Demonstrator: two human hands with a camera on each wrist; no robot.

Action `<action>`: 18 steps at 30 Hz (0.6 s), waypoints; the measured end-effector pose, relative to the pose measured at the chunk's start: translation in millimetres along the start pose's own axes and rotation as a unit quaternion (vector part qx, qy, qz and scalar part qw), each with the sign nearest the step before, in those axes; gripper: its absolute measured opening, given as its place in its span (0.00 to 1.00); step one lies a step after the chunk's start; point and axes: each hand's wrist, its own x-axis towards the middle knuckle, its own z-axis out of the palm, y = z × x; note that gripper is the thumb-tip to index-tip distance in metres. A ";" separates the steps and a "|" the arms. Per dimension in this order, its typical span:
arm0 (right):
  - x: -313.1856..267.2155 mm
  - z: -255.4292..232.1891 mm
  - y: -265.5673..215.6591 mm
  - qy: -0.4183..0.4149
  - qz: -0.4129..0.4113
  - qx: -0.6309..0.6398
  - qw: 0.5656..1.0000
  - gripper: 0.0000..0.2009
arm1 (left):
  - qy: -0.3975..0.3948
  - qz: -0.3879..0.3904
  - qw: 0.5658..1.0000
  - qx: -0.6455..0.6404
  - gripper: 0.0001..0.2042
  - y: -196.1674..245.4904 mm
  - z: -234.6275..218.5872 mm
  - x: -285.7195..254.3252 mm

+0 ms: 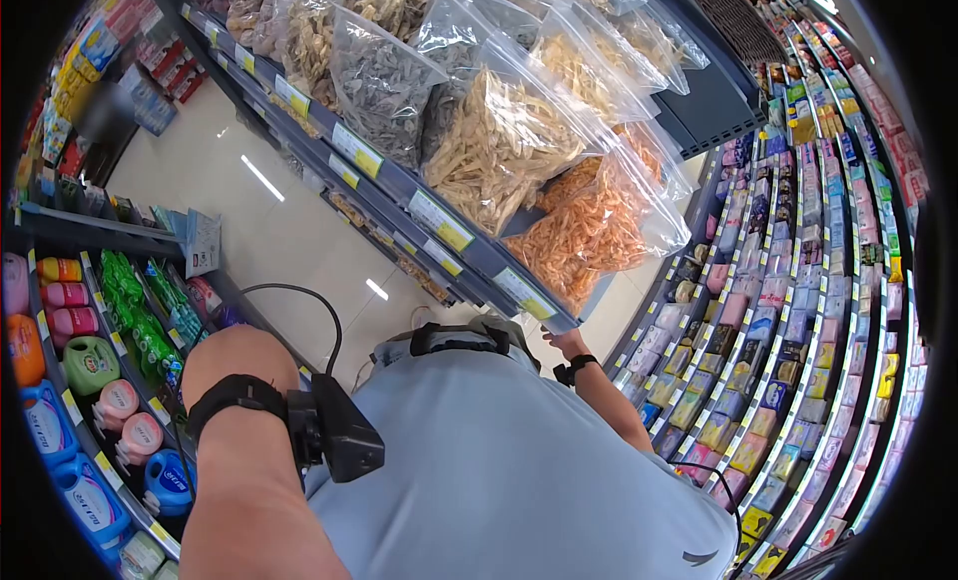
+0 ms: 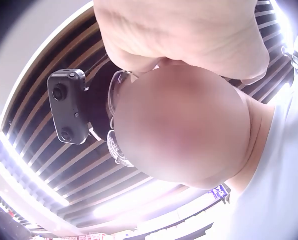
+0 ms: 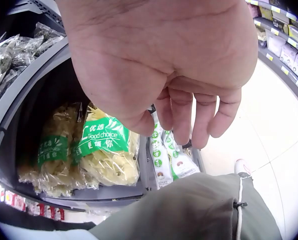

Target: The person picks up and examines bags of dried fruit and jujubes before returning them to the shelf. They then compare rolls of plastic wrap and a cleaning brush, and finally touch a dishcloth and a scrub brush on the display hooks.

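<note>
My right hand point(image 3: 164, 65) hangs with loosely bent fingers and holds nothing. Beneath and beside it, in the right wrist view, are clear bags with green labels point(image 3: 106, 137) and white-and-green packets point(image 3: 161, 155). From above, that hand point(image 1: 564, 343) appears at the corner of a shelf rack, by bags of orange dried food point(image 1: 589, 231); contact with the rack cannot be told. My left hand point(image 1: 241, 363) is raised on the other side of my body. Its palm point(image 2: 184, 32) fills the top of the left wrist view, near my head; its fingers are largely hidden.
The grey rack point(image 1: 399, 196) carries bags of pale and dark dried food. Shelves of small packs point(image 1: 758, 331) curve along the right. Bottles, including a green one point(image 1: 90, 366), line the left. Tiled floor point(image 1: 215, 181) shows between the shelving. A black cable point(image 1: 334, 316) loops by my left wrist.
</note>
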 end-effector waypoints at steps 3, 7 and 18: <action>17.9 -1.1 23.2 0.022 0.013 -0.026 0.999 0.13 | -0.023 0.010 0.999 0.022 0.18 -0.4 -3.7 -1.0; -27.9 11.0 -50.5 0.021 0.074 0.101 0.992 0.13 | -0.040 0.022 0.996 0.074 0.20 7.6 -2.6 -4.0; -46.7 18.9 -71.0 0.030 0.075 0.021 0.997 0.11 | 0.019 0.084 0.924 0.373 0.18 33.1 9.0 -5.7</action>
